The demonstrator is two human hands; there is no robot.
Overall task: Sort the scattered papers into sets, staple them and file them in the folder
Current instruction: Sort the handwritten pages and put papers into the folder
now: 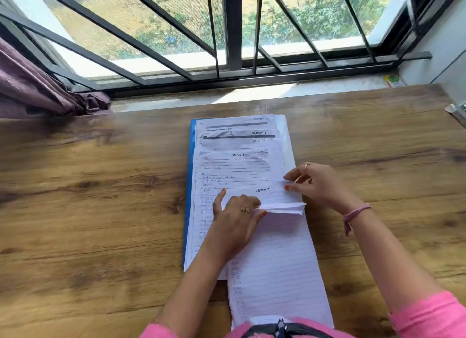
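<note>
I see a blue folder lying open near the middle of the bench, toward its far edge. A stack of papers marked with section headings lies in it, sheets overlapping down its length. A lined sheet reaches from the folder to the bench's near edge. My left grip pinches the folded edge of a small sheet labelled Section 3; my right grip pinches that sheet's far right corner.
</note>
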